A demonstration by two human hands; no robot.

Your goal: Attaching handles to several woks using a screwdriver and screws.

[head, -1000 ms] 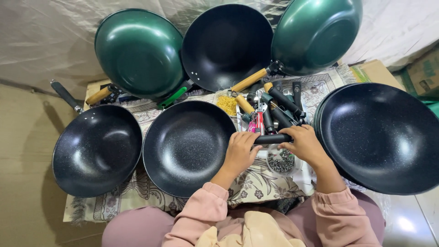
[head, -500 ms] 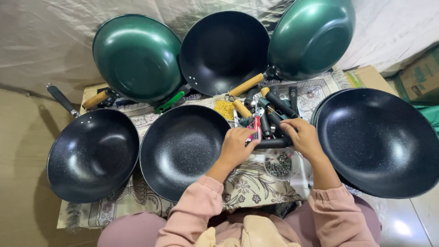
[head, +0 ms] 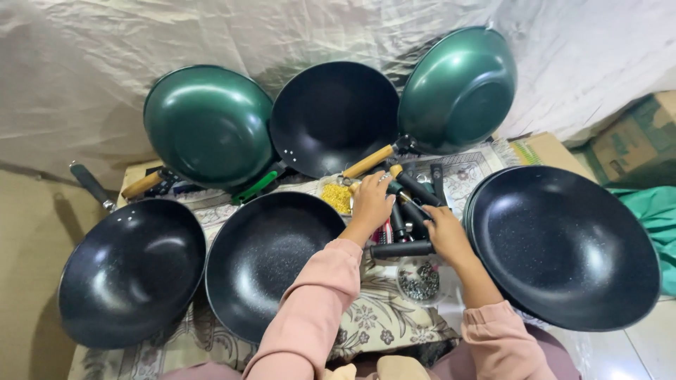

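Note:
My left hand [head: 370, 204] reaches forward over a pile of loose black pan handles [head: 412, 204], fingers curled down onto it; what it grips is hidden. Beside it lies a small heap of yellow screws [head: 337, 198]. My right hand [head: 443, 236] is closed on the end of a black handle [head: 398, 249] that lies crosswise in front of the pile. A clear round tub of dark screws [head: 419, 281] sits just below that handle. A black speckled wok [head: 271, 264] lies under my left forearm.
A second black wok [head: 130, 271] lies at the left and a large one [head: 563, 246] at the right. Two green woks [head: 208, 127] [head: 458, 88] and a black wok [head: 334, 116] lean on the back sheet. A cardboard box [head: 627, 144] stands far right.
My left hand has moved forward from near the crosswise handle up onto the pile of handles. My right hand has stayed on the black handle. The camera view has shifted slightly.

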